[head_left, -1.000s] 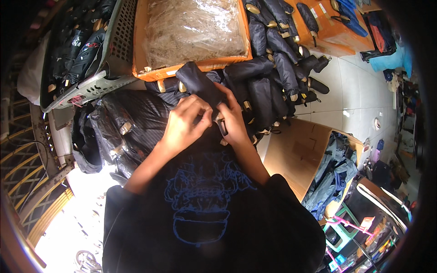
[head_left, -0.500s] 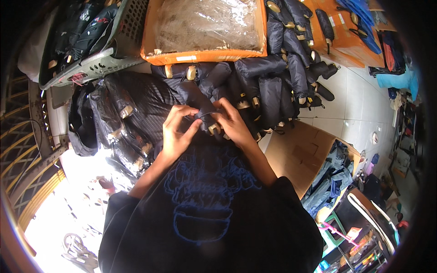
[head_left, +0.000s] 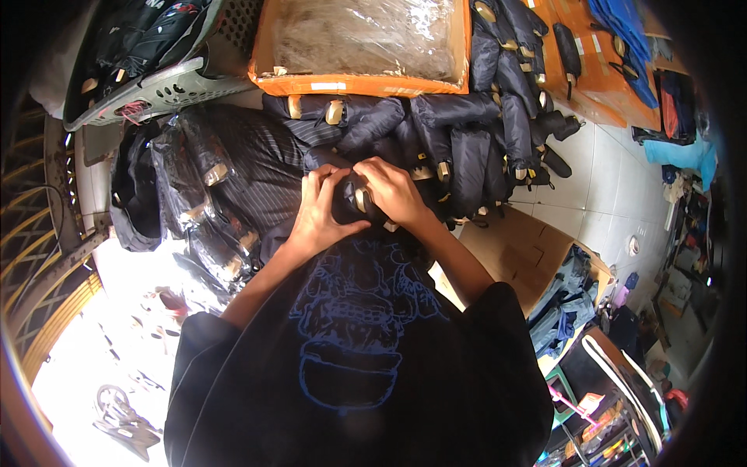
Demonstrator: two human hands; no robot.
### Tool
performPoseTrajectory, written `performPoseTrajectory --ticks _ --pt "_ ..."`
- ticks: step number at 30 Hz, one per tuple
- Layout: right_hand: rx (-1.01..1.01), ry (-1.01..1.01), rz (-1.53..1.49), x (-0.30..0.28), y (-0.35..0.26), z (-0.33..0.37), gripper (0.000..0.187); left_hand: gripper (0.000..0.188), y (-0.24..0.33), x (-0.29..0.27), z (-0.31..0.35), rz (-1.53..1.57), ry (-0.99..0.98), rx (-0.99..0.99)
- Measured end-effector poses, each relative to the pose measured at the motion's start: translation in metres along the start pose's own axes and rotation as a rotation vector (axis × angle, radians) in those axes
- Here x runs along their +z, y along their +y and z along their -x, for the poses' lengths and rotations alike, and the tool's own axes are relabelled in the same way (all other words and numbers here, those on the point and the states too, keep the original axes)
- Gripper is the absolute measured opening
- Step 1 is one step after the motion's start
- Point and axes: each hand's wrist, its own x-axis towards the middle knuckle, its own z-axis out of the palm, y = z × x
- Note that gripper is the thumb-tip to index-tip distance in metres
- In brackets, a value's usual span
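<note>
- At the centre of the view, just above the person's chest, the left hand (head_left: 320, 212) and the right hand (head_left: 393, 191) meet around a dark folded umbrella (head_left: 352, 201) with a tan handle end.
- The left hand is closed on the umbrella's left side, thumb pointing right beneath it and fingers curled over the top.
- The right hand grips the umbrella's right side, fingers bent over it and touching the left hand's fingertips.
- Just beyond the hands lies a pile of dark folded umbrellas (head_left: 459, 148), stretching to the right and farther away along the tiled floor (head_left: 615, 187).
- To the left of the hands, umbrellas in clear plastic sleeves (head_left: 210, 194) lie heaped together.
- Farther away, touching the pile, stands an orange cardboard box (head_left: 366, 82) lined with clear plastic.
- At the far left, a grey plastic basket (head_left: 156, 89) holds more dark umbrellas.
- To the near right, a flat piece of brown cardboard (head_left: 513, 249) lies on the floor beside the person's right forearm.
</note>
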Motion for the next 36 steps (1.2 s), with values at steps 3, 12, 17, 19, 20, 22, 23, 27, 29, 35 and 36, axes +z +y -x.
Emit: performPoseTrajectory --ticks 3,12,17,19,20,22,23,27,29,35,36 --pt "0.037 -0.053 -0.103 0.007 -0.005 -0.010 0.034 0.088 -0.009 0.004 -0.006 -0.186 0.072 -0.017" --pt "0.037 -0.202 -0.015 0.005 -0.021 -0.021 0.044 0.044 -0.030 -0.019 -0.003 -0.072 0.207 0.329" --pt "0.031 -0.080 0.074 -0.031 -0.036 -0.014 0.040 0.046 -0.011 -0.024 -0.011 0.045 0.132 0.342" --pt "0.045 0.014 0.086 -0.048 -0.037 -0.014 0.036 0.047 0.000 -0.028 -0.022 0.074 0.074 0.419" --pt "0.086 0.026 0.033 -0.058 -0.038 -0.015 0.035 0.047 0.008 -0.029 -0.028 0.083 0.048 0.468" --pt "0.170 0.084 -0.107 -0.080 -0.044 -0.017 0.035 0.046 0.020 -0.031 -0.041 0.094 0.016 0.554" --pt "0.203 0.125 -0.198 -0.092 -0.050 -0.022 0.035 0.046 0.022 -0.030 -0.050 0.088 0.041 0.600" --pt "0.175 0.146 -0.092 -0.101 -0.044 -0.024 0.041 0.049 0.020 -0.021 -0.086 0.067 0.059 0.715" --pt "0.192 0.175 -0.043 -0.099 -0.032 -0.024 0.040 0.050 0.018 -0.019 -0.097 0.045 0.011 0.720" --pt "0.169 0.368 0.134 -0.075 -0.017 -0.022 0.035 0.050 0.023 -0.012 -0.104 -0.039 0.074 0.737" --pt "0.142 0.411 0.166 -0.072 -0.016 -0.022 0.035 0.050 0.025 -0.012 -0.106 -0.043 0.086 0.723"
